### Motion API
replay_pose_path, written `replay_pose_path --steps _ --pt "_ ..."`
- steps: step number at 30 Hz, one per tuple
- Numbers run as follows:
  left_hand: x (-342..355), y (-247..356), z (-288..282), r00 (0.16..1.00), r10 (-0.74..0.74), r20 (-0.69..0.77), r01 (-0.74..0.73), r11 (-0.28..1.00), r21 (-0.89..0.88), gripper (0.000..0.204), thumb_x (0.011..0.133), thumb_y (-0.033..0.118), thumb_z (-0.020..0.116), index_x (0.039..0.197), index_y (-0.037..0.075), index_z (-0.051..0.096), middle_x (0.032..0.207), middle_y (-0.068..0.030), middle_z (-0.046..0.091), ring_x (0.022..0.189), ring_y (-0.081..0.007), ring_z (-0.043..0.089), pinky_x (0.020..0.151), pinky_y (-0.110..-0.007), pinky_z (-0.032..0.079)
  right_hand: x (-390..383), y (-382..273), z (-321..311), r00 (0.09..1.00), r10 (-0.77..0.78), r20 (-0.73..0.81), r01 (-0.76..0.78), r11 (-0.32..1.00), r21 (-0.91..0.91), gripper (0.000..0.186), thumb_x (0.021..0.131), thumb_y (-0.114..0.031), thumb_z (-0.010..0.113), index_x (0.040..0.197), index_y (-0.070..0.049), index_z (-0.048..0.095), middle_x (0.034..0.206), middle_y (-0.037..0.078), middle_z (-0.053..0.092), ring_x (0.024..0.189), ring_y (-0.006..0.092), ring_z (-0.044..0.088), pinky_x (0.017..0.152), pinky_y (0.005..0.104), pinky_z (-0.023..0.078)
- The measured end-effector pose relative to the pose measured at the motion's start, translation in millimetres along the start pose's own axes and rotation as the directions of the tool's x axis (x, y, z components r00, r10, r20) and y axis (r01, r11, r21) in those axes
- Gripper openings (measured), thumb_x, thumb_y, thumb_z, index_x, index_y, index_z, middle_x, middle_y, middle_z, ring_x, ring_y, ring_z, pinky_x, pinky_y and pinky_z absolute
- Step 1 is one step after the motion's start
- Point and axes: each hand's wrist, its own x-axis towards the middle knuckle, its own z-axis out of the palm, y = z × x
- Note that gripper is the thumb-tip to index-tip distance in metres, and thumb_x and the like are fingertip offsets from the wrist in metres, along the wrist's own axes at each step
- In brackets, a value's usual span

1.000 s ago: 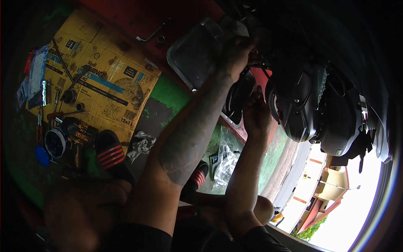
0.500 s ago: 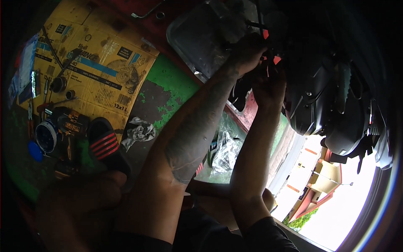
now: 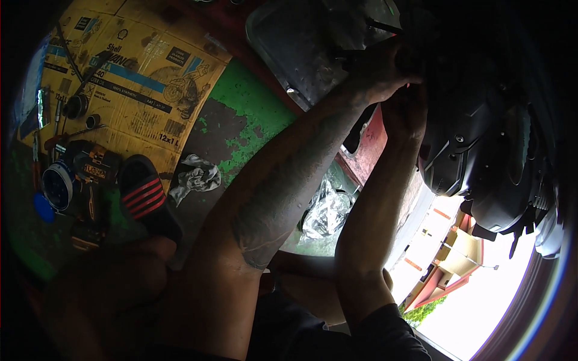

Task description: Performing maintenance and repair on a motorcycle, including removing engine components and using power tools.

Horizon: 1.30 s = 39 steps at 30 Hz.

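Observation:
Both my arms reach up and right to the dark underside of a vehicle (image 3: pixel 463 138) with black body panels, which looks like a motorcycle. My left hand (image 3: pixel 388 71) is closed, its fingers curled at a part lost in shadow. Just below it, my right hand (image 3: pixel 408 111) is raised with bent fingers that come together close to the left thumb. What the two hands hold between them is too dark to make out. Behind my left hand lies a dark, shallow tray (image 3: pixel 289 45).
Left on the green floor lie a flattened yellow cardboard box (image 3: pixel 141 72), a cordless power tool (image 3: pixel 93 162), a round tub (image 3: pixel 57 186), a blue lid (image 3: pixel 43 207), a black sandal with red stripes (image 3: pixel 144 195) and a rag (image 3: pixel 197 177). A clear plastic bag (image 3: pixel 328 210) lies beyond my forearms.
Both hands have shifted right, deeper into the shadow by the vehicle, and stay close together. The floor items appear slightly further left and up as the view moved.

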Motion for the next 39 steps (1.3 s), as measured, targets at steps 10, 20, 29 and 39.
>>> replay_pose_path --steps 10,20,29,39 --pt "12.5 -30.6 11.0 1.000 -0.015 0.014 0.017 0.993 -0.113 0.040 0.075 0.006 0.083 0.108 0.002 0.062 0.093 -0.0072 0.068 0.090 -0.0174 0.067 0.082 -0.031 0.058 -2.8 10.4 16.2 0.983 -0.102 -0.151 0.089 0.992 -0.089 0.033 0.106 -0.027 0.041 0.123 -0.005 0.058 0.110 0.008 0.065 0.103 0.0179 0.061 0.089 0.0311 0.051" --pt "48.1 -26.2 -11.4 0.989 0.071 0.132 -0.046 0.983 -0.180 0.050 0.069 0.013 0.089 0.108 0.003 0.060 0.089 -0.0055 0.069 0.088 -0.0180 0.068 0.078 -0.032 0.057 -53.2 41.9 -18.4 0.994 0.056 0.093 -0.097 0.841 0.532 0.030 0.086 0.008 0.049 0.114 0.001 0.054 0.112 0.015 0.056 0.104 0.0246 0.053 0.093 0.0353 0.042" --pt "-2.6 9.6 7.9 0.996 0.058 -0.069 -0.050 0.992 0.112 0.054 0.075 0.012 0.085 0.118 0.005 0.052 0.102 -0.0066 0.064 0.089 -0.0158 0.064 0.076 -0.029 0.055 -71.3 38.2 -22.4 0.979 -0.153 -0.131 0.196 0.874 0.444 0.022 0.101 -0.001 0.044 0.122 0.001 0.051 0.135 0.019 0.053 0.129 0.0305 0.049 0.113 0.0436 0.042" --pt "-85.9 26.8 7.9 0.895 0.293 0.335 -0.411 0.834 0.368 0.022 0.080 0.010 0.071 0.099 0.000 0.068 0.095 -0.0137 0.067 0.091 -0.0316 0.066 0.081 -0.040 0.053 -101.1 20.5 -7.4 0.979 -0.171 -0.111 0.174 0.985 0.015 0.042 0.106 -0.022 0.042 0.146 -0.007 0.039 0.145 0.009 0.046 0.131 0.0204 0.044 0.112 0.0360 0.034"
